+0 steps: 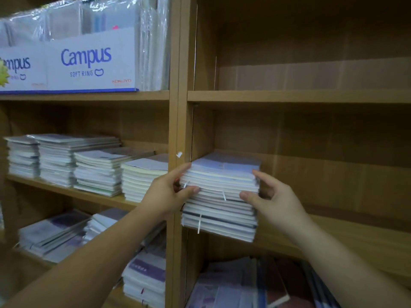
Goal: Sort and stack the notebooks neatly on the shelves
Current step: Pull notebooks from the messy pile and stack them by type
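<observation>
A tall stack of pale blue and white notebooks (221, 196) sits at the left end of the middle right shelf (333, 232), against the wooden upright. My left hand (169, 192) holds the stack's left front corner, thumb on the front edges and fingers along its side. My right hand (273, 196) holds the right front corner, thumb on the front and fingers at the right side. Several paper slips stick out of the stack's front.
The left bay holds several notebook stacks (89, 167) on its middle shelf and more on the shelf below (57, 234). Campus boxes (89, 61) stand on the top left shelf. Loose notebooks (244, 285) lie on the bottom right shelf. The wooden upright (178, 130) divides the bays.
</observation>
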Motion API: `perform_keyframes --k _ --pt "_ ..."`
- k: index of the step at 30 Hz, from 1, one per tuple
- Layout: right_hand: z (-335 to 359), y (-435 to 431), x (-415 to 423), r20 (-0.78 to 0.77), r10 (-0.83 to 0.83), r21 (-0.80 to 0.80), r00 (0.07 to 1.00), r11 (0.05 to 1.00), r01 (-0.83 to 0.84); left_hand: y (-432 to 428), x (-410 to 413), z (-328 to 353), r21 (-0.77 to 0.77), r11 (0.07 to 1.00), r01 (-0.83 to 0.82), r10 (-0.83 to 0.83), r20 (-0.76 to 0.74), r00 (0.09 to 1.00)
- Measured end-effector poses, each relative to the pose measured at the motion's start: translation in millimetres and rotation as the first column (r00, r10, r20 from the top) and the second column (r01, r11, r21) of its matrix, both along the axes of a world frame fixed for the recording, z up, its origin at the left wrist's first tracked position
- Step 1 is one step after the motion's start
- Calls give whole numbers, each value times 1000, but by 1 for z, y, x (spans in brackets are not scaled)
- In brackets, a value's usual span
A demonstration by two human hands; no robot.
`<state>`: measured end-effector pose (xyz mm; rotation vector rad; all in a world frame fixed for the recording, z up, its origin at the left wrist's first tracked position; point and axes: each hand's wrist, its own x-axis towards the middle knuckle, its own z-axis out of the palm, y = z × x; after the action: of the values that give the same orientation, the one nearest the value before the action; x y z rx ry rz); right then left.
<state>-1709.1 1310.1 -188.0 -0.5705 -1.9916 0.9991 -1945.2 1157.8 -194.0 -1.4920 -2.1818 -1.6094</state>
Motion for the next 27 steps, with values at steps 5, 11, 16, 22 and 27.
perform_keyframes --k 5,11,16,22,27 --pt "-10 -4 -16 -35 -125 81 992 988 128 10 1 0 -39 998 -52 51 -18 999" --pt "-19 2 -9 30 -8 45 1000 999 6 7 -2 -10 -56 998 -6 5 -25 1000" --pt "-28 5 -13 -7 -35 86 999 996 36 8 -3 -9 -60 998 -34 30 -57 998" --pt "-17 2 -12 -55 -55 59 997 997 58 9 1 -8 -12 1000 -24 23 -70 997" --pt "-14 3 -25 -189 -135 25 973 990 142 15 8 6 63 986 -155 163 -154 975"
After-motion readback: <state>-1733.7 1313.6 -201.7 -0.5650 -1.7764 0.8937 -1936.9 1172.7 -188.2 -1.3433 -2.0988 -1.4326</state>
